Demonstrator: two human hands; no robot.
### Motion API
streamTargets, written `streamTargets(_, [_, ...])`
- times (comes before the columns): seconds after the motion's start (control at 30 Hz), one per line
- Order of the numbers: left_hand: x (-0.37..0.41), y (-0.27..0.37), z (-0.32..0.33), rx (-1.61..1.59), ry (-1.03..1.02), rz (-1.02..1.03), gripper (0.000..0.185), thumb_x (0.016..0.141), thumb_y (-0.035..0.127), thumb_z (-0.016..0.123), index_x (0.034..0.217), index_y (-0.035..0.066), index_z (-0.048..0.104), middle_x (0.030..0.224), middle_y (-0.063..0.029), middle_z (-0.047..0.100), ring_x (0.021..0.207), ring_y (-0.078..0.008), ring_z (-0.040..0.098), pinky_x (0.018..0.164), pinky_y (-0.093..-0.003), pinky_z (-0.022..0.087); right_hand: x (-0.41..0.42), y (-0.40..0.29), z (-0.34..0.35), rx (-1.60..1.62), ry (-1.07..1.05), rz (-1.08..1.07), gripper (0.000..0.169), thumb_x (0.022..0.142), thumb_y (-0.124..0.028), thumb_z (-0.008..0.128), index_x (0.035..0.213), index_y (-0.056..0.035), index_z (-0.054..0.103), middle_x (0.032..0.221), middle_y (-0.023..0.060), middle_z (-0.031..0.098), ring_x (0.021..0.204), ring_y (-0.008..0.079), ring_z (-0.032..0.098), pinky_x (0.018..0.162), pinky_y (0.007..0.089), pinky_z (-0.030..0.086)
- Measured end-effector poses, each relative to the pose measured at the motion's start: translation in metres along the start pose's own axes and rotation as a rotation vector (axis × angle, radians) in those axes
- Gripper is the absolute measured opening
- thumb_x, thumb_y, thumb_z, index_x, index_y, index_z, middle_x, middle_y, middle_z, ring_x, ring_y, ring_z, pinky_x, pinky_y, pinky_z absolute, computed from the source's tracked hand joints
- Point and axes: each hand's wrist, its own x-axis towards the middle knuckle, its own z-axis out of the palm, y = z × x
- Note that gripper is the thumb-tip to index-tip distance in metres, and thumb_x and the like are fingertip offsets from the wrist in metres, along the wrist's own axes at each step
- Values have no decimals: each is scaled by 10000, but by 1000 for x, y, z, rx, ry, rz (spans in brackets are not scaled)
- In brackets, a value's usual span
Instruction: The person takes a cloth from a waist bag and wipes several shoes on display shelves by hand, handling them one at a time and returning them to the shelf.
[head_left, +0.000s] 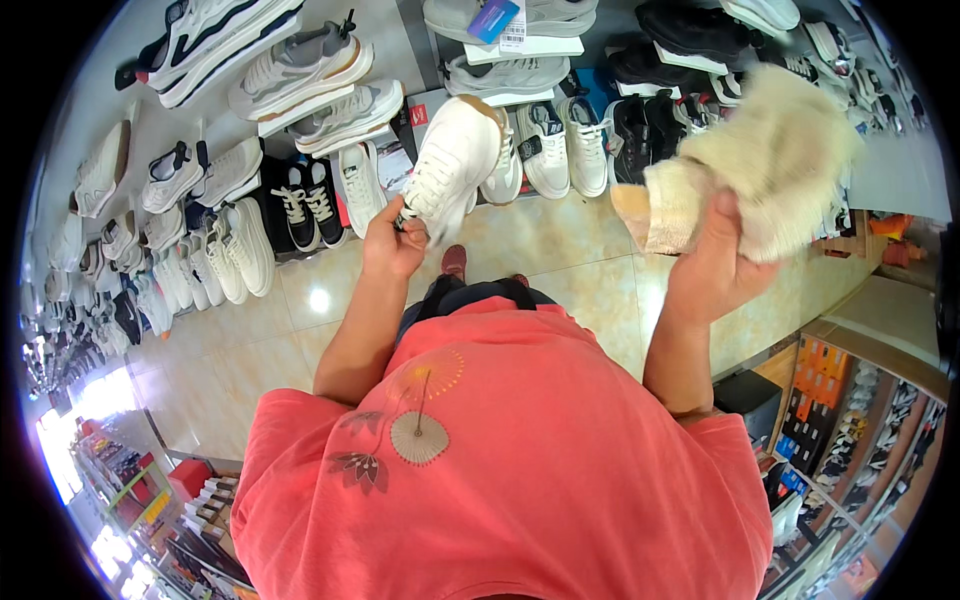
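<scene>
My left hand (395, 244) grips a white lace-up sneaker (454, 156) by its heel end, with the toe pointing up and away from me. The tan edge of its sole shows at the toe. Off to the right, my right hand (716, 266) holds a cream fluffy duster (787, 150), its upper part blurred. A pale woven cuff and a tan tip (630, 206) stick out at its left side. Sneaker and duster are well apart from each other.
White sneakers (544, 150) and black-and-white sneakers (304, 206) line the low ledge ahead. More shoes, such as a grey sneaker (304, 67), sit on small wall shelves above. Shiny tiles (577, 232) cover the floor. Shoe racks (847, 435) stand behind at right.
</scene>
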Motion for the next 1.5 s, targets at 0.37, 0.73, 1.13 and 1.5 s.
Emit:
streamTargets(0.37, [-19,6,21,-333,-345,-312,255,940,261,431,1093,64,485,800,-26,538,561,-96,429,454,-213,367,-78,106,12,-932,-1546,130,304,756,-245,597,1040,-139,594,966,156,609,910,321,585,751,419,479])
streamTargets(0.73, [-27,7,22,-206,-297,-278,209,918,240,479,1074,103,505,785,-17,540,540,-97,414,448,-224,356,-12,74,27,-328,-797,93,315,801,-138,631,1086,-22,564,919,139,641,827,243,627,646,357,526])
streamTargets(1.13, [-58,7,48,467,-188,321,202,862,141,539,1046,77,484,828,-4,564,461,-63,386,384,-201,275,14,36,-6,-187,-270,264,429,711,-104,703,1102,-33,542,981,141,622,846,195,614,752,302,481])
streamTargets(1.5, [-47,0,30,1907,-212,1177,124,772,135,603,787,52,513,782,-107,550,580,-290,527,492,-356,443,-26,58,-28,-849,-987,56,413,700,-147,647,1100,-85,566,990,184,576,918,331,577,739,403,472])
